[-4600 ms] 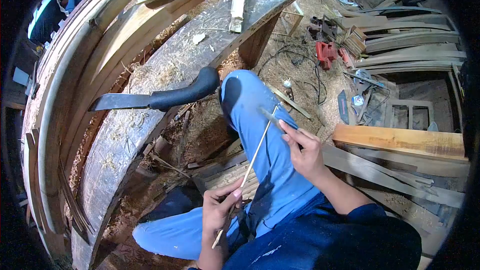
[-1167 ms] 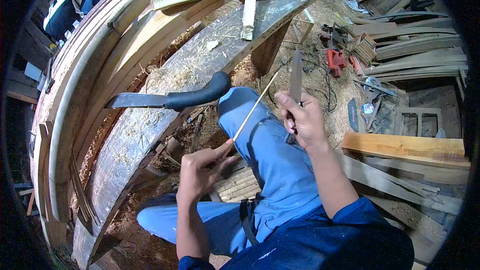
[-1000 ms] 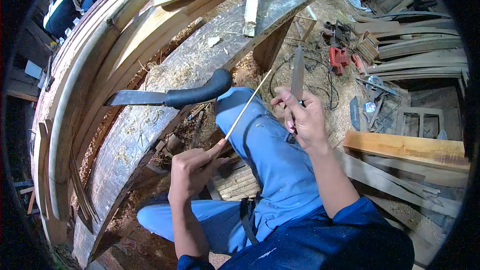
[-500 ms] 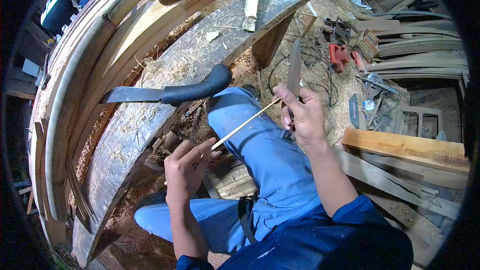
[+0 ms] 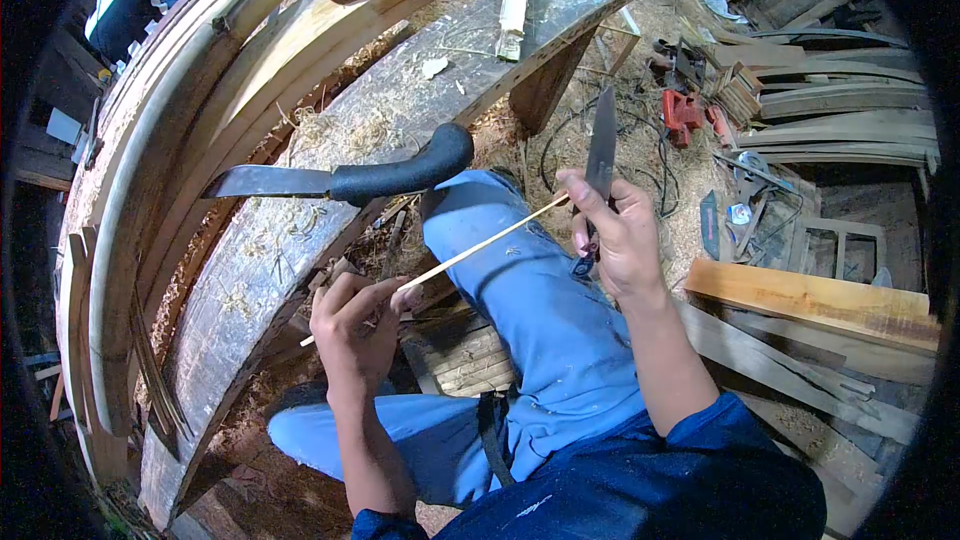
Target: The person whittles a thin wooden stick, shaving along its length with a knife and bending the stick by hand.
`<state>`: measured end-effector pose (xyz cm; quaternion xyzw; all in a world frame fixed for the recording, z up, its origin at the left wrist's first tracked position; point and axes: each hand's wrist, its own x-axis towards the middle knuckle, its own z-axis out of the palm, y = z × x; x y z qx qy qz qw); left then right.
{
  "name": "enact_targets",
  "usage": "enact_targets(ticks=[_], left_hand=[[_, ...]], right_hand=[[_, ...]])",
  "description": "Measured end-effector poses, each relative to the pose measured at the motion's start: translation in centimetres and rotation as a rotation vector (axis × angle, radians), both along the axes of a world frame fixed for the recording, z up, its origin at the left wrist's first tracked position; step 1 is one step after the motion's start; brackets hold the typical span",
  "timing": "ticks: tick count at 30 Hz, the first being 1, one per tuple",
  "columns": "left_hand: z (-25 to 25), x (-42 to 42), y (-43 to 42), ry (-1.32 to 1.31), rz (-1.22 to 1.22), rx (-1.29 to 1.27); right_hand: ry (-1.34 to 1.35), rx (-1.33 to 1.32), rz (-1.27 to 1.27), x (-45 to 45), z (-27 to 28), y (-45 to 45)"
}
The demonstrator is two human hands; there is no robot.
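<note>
A thin, pale wooden strip [image 5: 480,246] stretches slantwise above my blue-trousered leg [image 5: 530,285]. My left hand [image 5: 355,325] is closed around its lower part, and a short end pokes out beyond the fingers. At the upper end, my right hand [image 5: 618,230] pinches the strip between thumb and fingers. That same hand grips a knife [image 5: 602,145] with its blade pointing up; most of the handle is hidden. On the bench [image 5: 240,275] to the left lies a curved-handled machete [image 5: 345,180], touched by neither hand.
Shavings and a split light piece [image 5: 515,0] lie on the bench. Long curved timbers [image 5: 165,130] run along the left. A red tool [image 5: 682,116], cables and stacked boards [image 5: 840,90] are at right, with an orange plank [image 5: 810,295] nearer. Another person [image 5: 125,15] is at upper left.
My left hand has moved left and slightly up, and a longer stretch of strip shows between my hands. The knife blade has tilted a little to the right.
</note>
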<state>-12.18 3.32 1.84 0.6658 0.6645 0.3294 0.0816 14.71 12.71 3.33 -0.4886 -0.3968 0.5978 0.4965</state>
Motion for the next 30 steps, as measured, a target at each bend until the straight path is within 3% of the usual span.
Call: enact_targets(ticks=[11, 19, 30], left_hand=[[0.52, 0.16, -0.22, 0.002, 0.112, 0.045], [-0.17, -0.36, -0.34, -0.01, 0.154, 0.087], [0.28, -0.26, -0.12, -0.016, 0.157, 0.08]], right_hand=[[-0.092, 0.098, 0.026, -0.06, 0.1, -0.1], [0.094, 0.066, -0.045, -0.14, 0.3, -0.02], [0.08, 0.085, 0.002, 0.21, 0.23, 0.02]])
